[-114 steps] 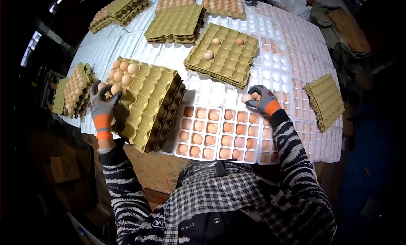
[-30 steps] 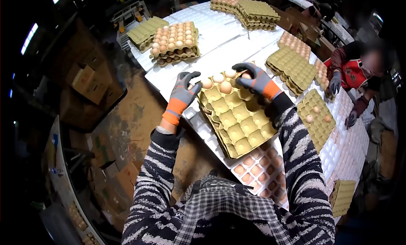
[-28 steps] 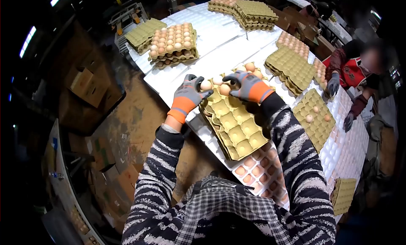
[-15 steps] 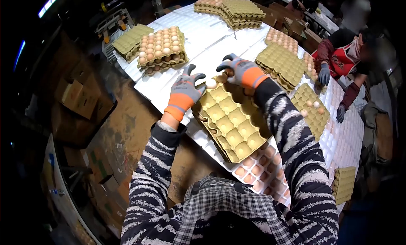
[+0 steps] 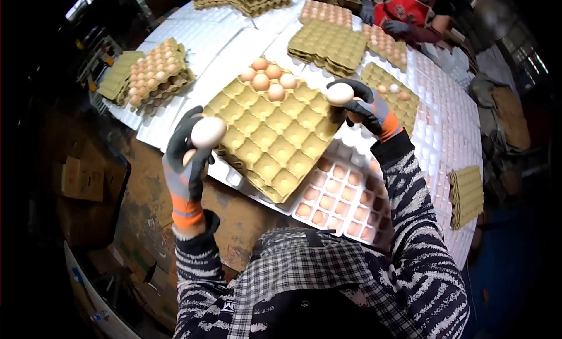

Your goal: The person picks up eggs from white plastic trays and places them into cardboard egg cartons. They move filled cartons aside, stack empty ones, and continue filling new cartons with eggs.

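The egg tray stack (image 5: 266, 143) lies near the table's near edge, its near corner pointing toward the person and sitting just beside a white plastic tray (image 5: 310, 223) of eggs. Bare white trays (image 5: 213, 43) leave open room beyond the stack, as far as the loaded egg stack (image 5: 157, 76) on the left; on the right the room is tighter, with a pulp tray (image 5: 404, 115) bearing three eggs close by the right hand (image 5: 374, 108). That hand is closed round a white egg (image 5: 339, 94), a browner one tucked under it, near the stack's right corner. The left hand (image 5: 177, 157) curls round a pale egg (image 5: 208, 132), another lower in its grip, beside the stack's left edge; whether it touches the pulp cannot be told. Half a second ago both hands met near the far end of the stack; now they stand well apart on either side, baring a cluster of six eggs (image 5: 260, 82) in the far corner. The view has turned, so the co-worker's red apron (image 5: 404, 10) shows at the top. Of the lettering on the person's clothing (image 5: 228, 307), only an M reads clearly.
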A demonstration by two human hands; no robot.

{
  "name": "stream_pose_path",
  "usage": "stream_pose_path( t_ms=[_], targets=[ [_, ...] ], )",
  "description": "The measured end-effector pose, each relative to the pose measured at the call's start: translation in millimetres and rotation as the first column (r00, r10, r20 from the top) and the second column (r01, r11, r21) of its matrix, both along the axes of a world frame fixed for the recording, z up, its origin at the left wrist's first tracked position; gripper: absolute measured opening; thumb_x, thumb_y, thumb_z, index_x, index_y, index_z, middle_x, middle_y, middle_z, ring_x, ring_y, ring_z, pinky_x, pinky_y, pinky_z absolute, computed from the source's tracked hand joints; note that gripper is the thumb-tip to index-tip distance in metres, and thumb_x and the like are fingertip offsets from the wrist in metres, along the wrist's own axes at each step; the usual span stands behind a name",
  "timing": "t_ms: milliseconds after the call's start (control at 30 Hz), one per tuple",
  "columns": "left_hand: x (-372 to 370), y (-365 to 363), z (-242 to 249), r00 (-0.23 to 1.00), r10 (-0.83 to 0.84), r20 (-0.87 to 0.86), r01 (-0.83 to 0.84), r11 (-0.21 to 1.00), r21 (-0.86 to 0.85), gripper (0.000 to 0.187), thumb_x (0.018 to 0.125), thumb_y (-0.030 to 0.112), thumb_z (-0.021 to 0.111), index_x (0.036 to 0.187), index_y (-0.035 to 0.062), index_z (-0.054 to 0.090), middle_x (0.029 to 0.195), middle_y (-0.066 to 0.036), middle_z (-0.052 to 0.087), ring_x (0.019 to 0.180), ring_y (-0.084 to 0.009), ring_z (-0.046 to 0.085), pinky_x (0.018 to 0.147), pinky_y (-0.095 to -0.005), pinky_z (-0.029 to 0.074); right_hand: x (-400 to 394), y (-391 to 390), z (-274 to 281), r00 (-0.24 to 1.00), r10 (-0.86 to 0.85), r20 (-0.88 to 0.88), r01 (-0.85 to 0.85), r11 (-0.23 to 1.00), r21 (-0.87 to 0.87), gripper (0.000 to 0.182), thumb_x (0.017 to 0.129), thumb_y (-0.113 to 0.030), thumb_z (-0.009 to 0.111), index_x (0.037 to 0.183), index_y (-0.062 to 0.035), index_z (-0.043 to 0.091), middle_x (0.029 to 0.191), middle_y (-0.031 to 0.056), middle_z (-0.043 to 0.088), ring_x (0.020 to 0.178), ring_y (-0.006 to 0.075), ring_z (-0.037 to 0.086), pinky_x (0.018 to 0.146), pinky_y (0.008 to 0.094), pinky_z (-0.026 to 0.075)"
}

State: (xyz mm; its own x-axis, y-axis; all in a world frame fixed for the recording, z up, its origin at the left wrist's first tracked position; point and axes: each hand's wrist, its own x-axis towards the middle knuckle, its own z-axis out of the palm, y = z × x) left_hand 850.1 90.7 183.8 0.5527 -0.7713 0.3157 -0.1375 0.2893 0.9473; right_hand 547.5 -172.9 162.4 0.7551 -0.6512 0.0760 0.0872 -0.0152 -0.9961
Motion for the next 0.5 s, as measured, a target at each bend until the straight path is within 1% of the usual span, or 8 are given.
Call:
stream_pose_path(
  t_ms=[67, 100, 167, 233, 300, 400, 433, 500],
  targets=[
    [-40, 27, 0, 0.977, -0.178, 0.115, 0.182, 0.983, -0.022, 0.048, 0.07, 0.013, 0.085, 0.114, 0.001, 0.069, 0.127, -0.018, 0.064, 0.115, -0.0244, 0.063, 0.097, -0.0372, 0.05, -62, 5, -28, 0.992, -0.005, -0.124, 0.017, 0.995, 0.095, 0.057, 0.092, -0.03, 0.068, 0.138, -0.0013, 0.052, 0.092, 0.0109, 0.071, 0.059, 0.0096, 0.059, 0.052, 0.0234, 0.048],
    [-67, 30, 2, 0.94, -0.246, 0.237, 0.253, 0.967, -0.002, 0.049, 0.068, 0.013, 0.086, 0.113, 0.0025, 0.07, 0.126, -0.019, 0.064, 0.116, -0.0255, 0.063, 0.097, -0.0375, 0.05, -85, 15, -37, 0.976, -0.049, -0.214, 0.075, 0.99, 0.117, 0.054, 0.09, -0.033, 0.072, 0.133, -0.0029, 0.058, 0.091, 0.009, 0.072, 0.065, 0.0088, 0.062, 0.056, 0.0227, 0.049],
    [-115, 22, 3, 0.816, -0.49, 0.308, 0.474, 0.871, 0.13, 0.048, 0.07, 0.018, 0.084, 0.113, 0.0036, 0.07, 0.129, -0.019, 0.062, 0.112, -0.0306, 0.064, 0.094, -0.0388, 0.051, -112, 29, -84, 0.879, -0.21, -0.428, 0.151, 0.974, -0.168, 0.053, 0.083, -0.036, 0.078, 0.124, -0.0073, 0.065, 0.096, 0.0089, 0.072, 0.079, 0.014, 0.066, 0.068, 0.0284, 0.053],
    [-159, -2, -21, 0.744, -0.597, 0.299, 0.554, 0.802, 0.223, 0.048, 0.069, 0.016, 0.085, 0.113, 0.0068, 0.071, 0.127, -0.017, 0.062, 0.11, -0.03, 0.065, 0.092, -0.037, 0.052, -133, 29, -135, 0.763, -0.354, -0.542, 0.106, 0.894, -0.436, 0.051, 0.075, -0.036, 0.083, 0.118, -0.0115, 0.07, 0.104, 0.0102, 0.071, 0.097, 0.0216, 0.066, 0.084, 0.0335, 0.053],
    [-194, -34, -61, 0.772, -0.587, 0.246, 0.537, 0.808, 0.242, 0.044, 0.073, 0.018, 0.083, 0.114, 0.0081, 0.07, 0.123, -0.015, 0.063, 0.103, -0.03, 0.066, 0.088, -0.036, 0.053, -137, 39, -159, 0.472, -0.505, -0.722, -0.018, 0.814, -0.581, 0.054, 0.074, -0.036, 0.079, 0.124, -0.0202, 0.065, 0.128, 0.0134, 0.059, 0.114, 0.0314, 0.061, 0.098, 0.0392, 0.05],
    [-225, -87, -122, 0.798, -0.526, 0.295, 0.407, 0.831, 0.379, 0.044, 0.075, 0.02, 0.082, 0.116, 0.0095, 0.07, 0.12, -0.013, 0.062, 0.097, -0.0273, 0.066, 0.082, -0.0346, 0.055, -132, 50, -165, 0.289, -0.478, -0.829, -0.127, 0.839, -0.529, 0.059, 0.075, -0.039, 0.078, 0.13, -0.027, 0.06, 0.142, 0.0141, 0.045, 0.12, 0.0328, 0.059, 0.1, 0.0414, 0.05],
    [-232, -104, -135, 0.794, -0.518, 0.319, 0.34, 0.813, 0.473, 0.044, 0.076, 0.02, 0.081, 0.117, 0.0101, 0.069, 0.12, -0.012, 0.062, 0.097, -0.0273, 0.066, 0.082, -0.0345, 0.055, -133, 46, -169, 0.328, -0.458, -0.826, -0.1, 0.853, -0.513, 0.056, 0.078, -0.037, 0.076, 0.13, -0.0278, 0.059, 0.14, 0.0139, 0.047, 0.12, 0.0332, 0.059, 0.1, 0.0418, 0.05],
    [-241, -133, -168, 0.767, -0.424, 0.482, 0.22, 0.879, 0.423, 0.047, 0.076, 0.022, 0.08, 0.12, 0.0121, 0.068, 0.128, -0.013, 0.058, 0.102, -0.0321, 0.065, 0.086, -0.0372, 0.055, -131, 42, -171, 0.462, -0.562, -0.686, 0.038, 0.785, -0.618, 0.05, 0.082, -0.033, 0.072, 0.13, -0.0285, 0.059, 0.139, 0.0143, 0.047, 0.119, 0.034, 0.059, 0.099, 0.0427, 0.05]
  ],
)
